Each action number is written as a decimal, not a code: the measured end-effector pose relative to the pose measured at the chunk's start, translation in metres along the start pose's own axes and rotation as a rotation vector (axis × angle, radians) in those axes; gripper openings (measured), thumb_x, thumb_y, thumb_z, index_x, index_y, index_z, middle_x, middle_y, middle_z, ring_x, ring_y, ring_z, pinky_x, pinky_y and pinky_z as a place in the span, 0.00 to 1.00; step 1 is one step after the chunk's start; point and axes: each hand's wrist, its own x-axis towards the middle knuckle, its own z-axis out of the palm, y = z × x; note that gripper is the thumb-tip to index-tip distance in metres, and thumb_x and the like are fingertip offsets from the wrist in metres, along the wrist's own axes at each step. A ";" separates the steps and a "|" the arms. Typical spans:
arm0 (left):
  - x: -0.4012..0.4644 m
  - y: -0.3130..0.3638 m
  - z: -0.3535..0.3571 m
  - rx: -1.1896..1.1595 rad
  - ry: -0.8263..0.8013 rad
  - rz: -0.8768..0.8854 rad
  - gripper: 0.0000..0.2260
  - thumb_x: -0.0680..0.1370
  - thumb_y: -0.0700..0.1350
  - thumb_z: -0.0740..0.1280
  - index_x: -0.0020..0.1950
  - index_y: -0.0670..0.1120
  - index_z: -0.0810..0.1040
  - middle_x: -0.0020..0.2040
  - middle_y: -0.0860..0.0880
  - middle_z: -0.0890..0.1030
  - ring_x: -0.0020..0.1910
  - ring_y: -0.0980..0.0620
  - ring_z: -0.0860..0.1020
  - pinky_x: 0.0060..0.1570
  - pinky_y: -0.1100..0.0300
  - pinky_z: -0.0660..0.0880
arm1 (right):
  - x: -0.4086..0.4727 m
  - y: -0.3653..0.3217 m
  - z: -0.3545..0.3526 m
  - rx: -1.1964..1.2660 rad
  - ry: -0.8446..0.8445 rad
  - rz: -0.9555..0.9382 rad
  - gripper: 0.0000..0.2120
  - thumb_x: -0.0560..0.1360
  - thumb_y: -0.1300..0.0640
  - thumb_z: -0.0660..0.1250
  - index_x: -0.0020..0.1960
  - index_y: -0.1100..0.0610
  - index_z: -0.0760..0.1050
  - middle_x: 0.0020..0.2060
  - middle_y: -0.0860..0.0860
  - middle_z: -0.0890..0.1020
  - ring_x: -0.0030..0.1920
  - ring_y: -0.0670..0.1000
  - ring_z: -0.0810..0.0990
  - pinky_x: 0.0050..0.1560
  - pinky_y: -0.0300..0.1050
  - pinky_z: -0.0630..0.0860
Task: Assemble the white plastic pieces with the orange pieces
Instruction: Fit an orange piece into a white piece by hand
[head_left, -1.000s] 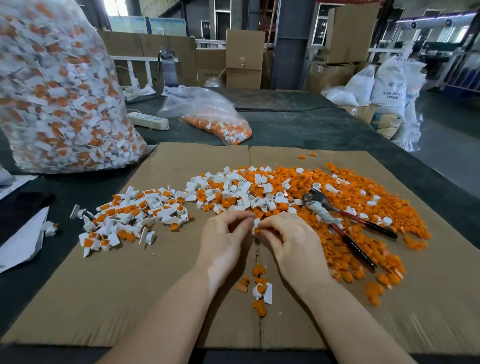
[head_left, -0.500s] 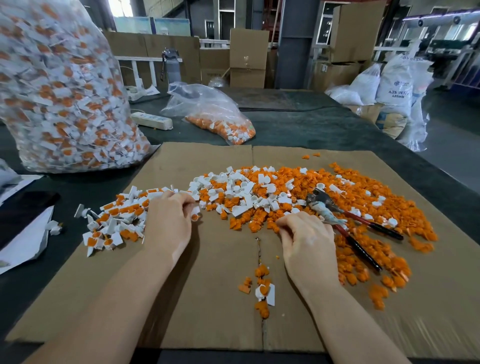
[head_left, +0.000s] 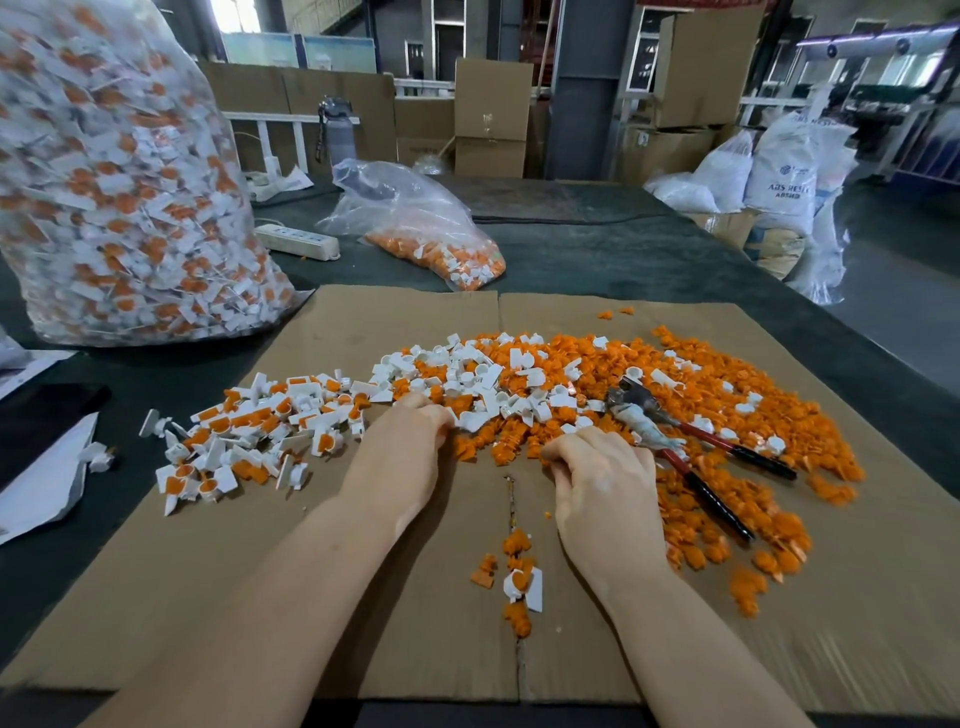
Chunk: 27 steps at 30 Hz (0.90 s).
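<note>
Now that our left hand has swung back from the finished pile on the left, its fingers curl into the near edge of the white pieces, apparently pinching one, though we cannot tell for sure. Our right hand stays at the orange pieces, fingers curled as if picking one. We judge another pairing is starting. Beside our right hand lie red-handled pliers, all on the cardboard sheet.

A single head-worn wide-angle view looks forward and down from close above the table, hands near the lower middle, the warehouse behind along the top edge.
</note>
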 end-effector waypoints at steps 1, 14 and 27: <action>-0.001 0.000 -0.001 -0.013 0.004 -0.001 0.13 0.80 0.40 0.61 0.62 0.48 0.77 0.58 0.50 0.75 0.56 0.53 0.73 0.54 0.66 0.66 | 0.000 0.000 0.000 0.003 0.001 0.000 0.09 0.69 0.71 0.69 0.41 0.58 0.80 0.37 0.52 0.80 0.41 0.55 0.77 0.46 0.49 0.69; -0.020 0.027 -0.012 -1.603 -0.334 -0.547 0.07 0.75 0.33 0.64 0.50 0.37 0.80 0.41 0.40 0.83 0.35 0.51 0.82 0.33 0.64 0.79 | -0.001 0.001 -0.004 0.207 0.130 -0.088 0.07 0.70 0.68 0.71 0.43 0.58 0.81 0.38 0.51 0.82 0.43 0.53 0.80 0.46 0.46 0.70; -0.026 0.033 -0.007 -1.413 -0.371 -0.352 0.06 0.75 0.36 0.66 0.50 0.39 0.80 0.43 0.42 0.83 0.40 0.50 0.82 0.40 0.62 0.80 | -0.001 -0.002 -0.006 0.430 0.105 -0.153 0.05 0.72 0.63 0.71 0.48 0.59 0.80 0.41 0.49 0.79 0.45 0.47 0.76 0.46 0.40 0.75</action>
